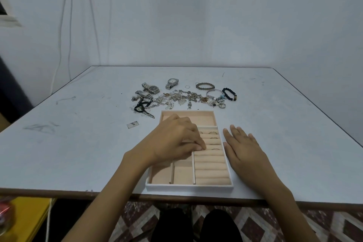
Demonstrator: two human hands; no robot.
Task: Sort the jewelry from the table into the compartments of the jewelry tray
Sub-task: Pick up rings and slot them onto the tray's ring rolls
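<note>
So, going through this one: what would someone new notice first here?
The tangled jewelry pile beyond the jewelry tray draws the eye first. Nearer, the left hand has its fingertips on the tray's ring rolls, and the right hand lies flat on the table beside it.

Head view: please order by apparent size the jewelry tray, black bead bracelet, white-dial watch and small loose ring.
1. jewelry tray: largest, though also nearest the camera.
2. black bead bracelet and white-dial watch: look about alike, so not ranked.
3. small loose ring: smallest.

table [68, 143] | jewelry tray [189, 187] near front edge | jewelry heap [182, 98] just behind it | small tag [133, 124] left of tray
</note>
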